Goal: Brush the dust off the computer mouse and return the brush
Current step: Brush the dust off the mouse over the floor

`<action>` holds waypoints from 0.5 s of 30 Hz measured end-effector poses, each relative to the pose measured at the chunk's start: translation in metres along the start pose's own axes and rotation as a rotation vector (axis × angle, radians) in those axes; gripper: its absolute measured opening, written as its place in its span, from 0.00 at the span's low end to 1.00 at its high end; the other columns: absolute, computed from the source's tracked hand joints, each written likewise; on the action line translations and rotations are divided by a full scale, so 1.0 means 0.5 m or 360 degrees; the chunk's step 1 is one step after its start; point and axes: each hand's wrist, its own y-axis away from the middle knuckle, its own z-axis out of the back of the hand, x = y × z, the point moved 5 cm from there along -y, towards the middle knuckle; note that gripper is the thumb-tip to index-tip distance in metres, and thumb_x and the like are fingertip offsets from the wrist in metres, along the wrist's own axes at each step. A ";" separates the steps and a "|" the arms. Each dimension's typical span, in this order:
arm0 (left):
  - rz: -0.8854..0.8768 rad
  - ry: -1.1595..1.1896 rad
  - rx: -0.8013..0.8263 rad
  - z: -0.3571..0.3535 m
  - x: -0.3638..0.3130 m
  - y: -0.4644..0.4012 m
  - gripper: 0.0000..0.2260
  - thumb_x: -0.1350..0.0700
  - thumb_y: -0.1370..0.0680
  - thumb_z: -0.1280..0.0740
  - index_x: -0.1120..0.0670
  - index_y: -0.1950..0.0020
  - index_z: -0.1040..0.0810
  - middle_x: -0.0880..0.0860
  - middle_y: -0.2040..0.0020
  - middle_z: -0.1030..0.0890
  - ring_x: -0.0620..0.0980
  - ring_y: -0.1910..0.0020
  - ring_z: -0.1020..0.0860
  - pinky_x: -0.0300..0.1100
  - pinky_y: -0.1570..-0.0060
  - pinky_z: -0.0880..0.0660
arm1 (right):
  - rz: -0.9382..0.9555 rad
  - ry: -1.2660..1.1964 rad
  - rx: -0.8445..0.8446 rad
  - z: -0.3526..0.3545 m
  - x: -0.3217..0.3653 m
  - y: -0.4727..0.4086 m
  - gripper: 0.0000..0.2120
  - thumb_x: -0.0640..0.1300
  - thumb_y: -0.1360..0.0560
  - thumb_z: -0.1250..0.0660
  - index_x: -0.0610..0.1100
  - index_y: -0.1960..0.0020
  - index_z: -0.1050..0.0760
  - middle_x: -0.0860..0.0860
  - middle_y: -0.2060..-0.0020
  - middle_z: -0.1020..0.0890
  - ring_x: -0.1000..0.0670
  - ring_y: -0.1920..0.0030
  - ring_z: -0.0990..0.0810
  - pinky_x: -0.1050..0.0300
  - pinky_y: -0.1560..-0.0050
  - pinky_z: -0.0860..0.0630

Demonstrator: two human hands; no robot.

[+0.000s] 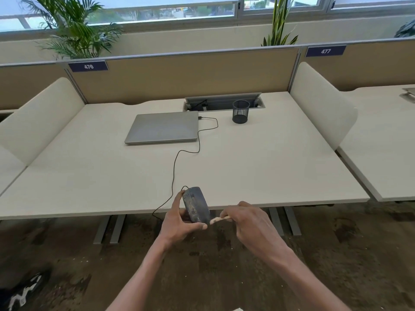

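The right hand's fingers [226, 213] pinch one small pale brush [219, 219], its tip touching the lower end of the single dusty computer mouse [195, 207] just to their left. The left hand [179, 221] grips that mouse off the surface [269, 171] (long axis tilted away). One mesh cup [240, 111] stands far beyond, one laptop [162, 127] beside it.

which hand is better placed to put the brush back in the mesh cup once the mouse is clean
Right hand: it already holds the small pale brush, and the black wire-mesh cup stands on its side. The left hand is busy gripping the dusty grey computer mouse.
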 end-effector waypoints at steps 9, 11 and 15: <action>0.0017 0.0025 -0.0003 0.001 0.005 0.008 0.59 0.36 0.45 0.18 0.36 0.23 0.51 0.55 0.41 0.17 0.50 0.49 0.16 0.48 0.41 0.21 | -0.0088 -0.0311 -0.0196 0.013 -0.008 -0.035 0.13 0.35 0.20 0.37 0.47 0.39 0.21 0.49 0.52 0.16 0.52 0.52 0.19 0.58 0.51 0.20; 0.0015 0.0034 -0.0010 0.005 0.003 0.010 0.59 0.36 0.45 0.18 0.36 0.22 0.50 0.55 0.41 0.17 0.49 0.49 0.16 0.47 0.42 0.20 | -0.0102 -0.0358 -0.0131 0.006 -0.011 -0.027 0.14 0.34 0.20 0.38 0.47 0.40 0.20 0.52 0.54 0.18 0.55 0.54 0.21 0.65 0.54 0.25; 0.0026 0.0004 -0.0036 0.011 0.008 0.015 0.60 0.35 0.46 0.18 0.37 0.22 0.50 0.56 0.37 0.20 0.53 0.44 0.18 0.52 0.39 0.22 | -0.0163 -0.0382 -0.0024 -0.009 -0.031 -0.004 0.15 0.34 0.20 0.40 0.50 0.44 0.20 0.55 0.60 0.22 0.57 0.59 0.25 0.63 0.59 0.29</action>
